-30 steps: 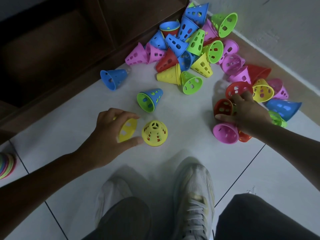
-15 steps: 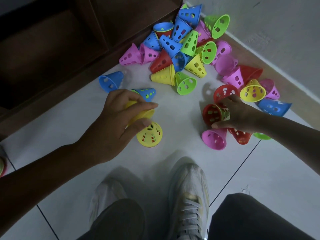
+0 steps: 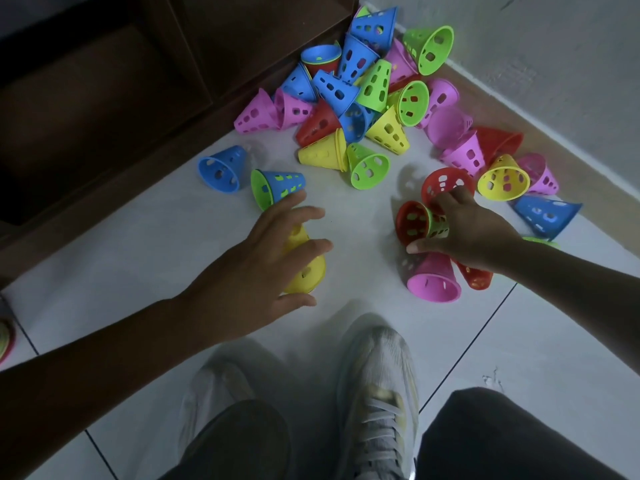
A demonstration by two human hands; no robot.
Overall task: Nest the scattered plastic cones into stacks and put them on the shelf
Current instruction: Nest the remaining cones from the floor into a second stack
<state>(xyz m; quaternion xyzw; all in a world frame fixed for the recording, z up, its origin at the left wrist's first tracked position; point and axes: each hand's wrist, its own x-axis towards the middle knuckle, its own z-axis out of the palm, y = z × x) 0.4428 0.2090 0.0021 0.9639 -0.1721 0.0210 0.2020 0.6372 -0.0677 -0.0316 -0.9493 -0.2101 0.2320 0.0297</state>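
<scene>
Several perforated plastic cones in blue, pink, green, yellow and red lie in a pile (image 3: 363, 98) on the white tiled floor, in the corner by the dark wooden shelf (image 3: 104, 81). My left hand (image 3: 256, 261) hovers with spread, nearly straight fingers over a yellow cone (image 3: 306, 271) that seems nested with a second yellow one. My right hand (image 3: 478, 230) grips a red cone with a green one inside it (image 3: 415, 223), and its fingertips touch another red cone (image 3: 446, 181). A pink cone (image 3: 433, 282) and a red cone (image 3: 476, 277) lie just under that hand.
A blue cone with a green one inside (image 3: 277, 187) and a single blue cone (image 3: 221, 169) lie left of the pile. A stack of nested cones (image 3: 5, 337) shows at the left edge. My shoes (image 3: 377, 393) stand close below. The wall (image 3: 554, 64) closes the right side.
My left hand carried its yellow cone down onto the other yellow cone and spread its fingers. My right hand stayed on the red and green cones, its fingers reaching to the upper red cone.
</scene>
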